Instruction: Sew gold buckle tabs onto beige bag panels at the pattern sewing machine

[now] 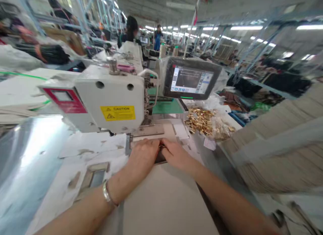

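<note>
Before the sewing machine, my left hand (145, 153) and my right hand (175, 155) meet with fingertips bent inward and pressed together. Between them a small gold metal fitting (162, 146) shows, mostly covered by the fingers. Both hands seem to pinch it; its exact shape is hidden. Beneath them is a dark opening or plate (160, 157) at the far end of a long beige panel (164, 201), which stretches toward me under my forearms. A metal clamp frame (128, 144) lies just left of my left hand's fingers.
The white sewing machine head (113, 100) stands beyond my left hand, with a control screen (190, 80) to its right. A pile of gold metal fittings (202, 120) lies in plastic on the right. Stacked beige panels (277, 144) rise farther right. A rectangular frame (93, 177) lies left.
</note>
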{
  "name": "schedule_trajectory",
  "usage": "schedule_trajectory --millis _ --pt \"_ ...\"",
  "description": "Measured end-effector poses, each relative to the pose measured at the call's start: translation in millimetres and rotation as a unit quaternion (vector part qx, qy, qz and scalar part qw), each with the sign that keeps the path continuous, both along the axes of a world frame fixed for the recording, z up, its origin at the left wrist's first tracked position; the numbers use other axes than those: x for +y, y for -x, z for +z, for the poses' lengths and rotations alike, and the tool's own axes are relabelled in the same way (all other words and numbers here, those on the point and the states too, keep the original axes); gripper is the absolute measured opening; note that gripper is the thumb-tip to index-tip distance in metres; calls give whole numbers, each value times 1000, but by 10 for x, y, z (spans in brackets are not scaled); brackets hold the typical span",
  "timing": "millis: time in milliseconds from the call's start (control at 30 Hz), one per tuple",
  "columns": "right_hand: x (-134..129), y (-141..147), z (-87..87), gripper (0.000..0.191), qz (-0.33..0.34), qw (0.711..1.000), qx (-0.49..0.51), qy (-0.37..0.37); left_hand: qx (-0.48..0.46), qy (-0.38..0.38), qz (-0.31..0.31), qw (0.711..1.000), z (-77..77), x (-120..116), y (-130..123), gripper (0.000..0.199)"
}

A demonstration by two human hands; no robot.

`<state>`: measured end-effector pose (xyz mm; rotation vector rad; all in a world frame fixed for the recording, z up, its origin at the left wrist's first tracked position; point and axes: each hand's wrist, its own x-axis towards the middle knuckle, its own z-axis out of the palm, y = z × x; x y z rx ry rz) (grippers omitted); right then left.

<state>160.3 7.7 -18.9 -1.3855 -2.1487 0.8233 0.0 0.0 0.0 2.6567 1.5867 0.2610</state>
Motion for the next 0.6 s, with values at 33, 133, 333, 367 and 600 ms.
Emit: schedule_trajectory --millis 33,133,333,367,600 --pt "44 -19 -5 14 -5 1000 7 -1 8 -28 -3 1000 13 -40 -4 22" --pt "179 -86 -1 14 -24 999 28 39 20 -57 -5 998 13 -133 -6 34" --pt "488 -240 138 32 -66 958 71 270 15 78 30 996 -114 -123 75 61" --pt "544 -252 168 34 -76 951 74 289 16 97 33 995 -121 -105 95 64" --pt "852 -224 222 37 -75 935 41 344 6 127 36 991 -99 -28 162 71"
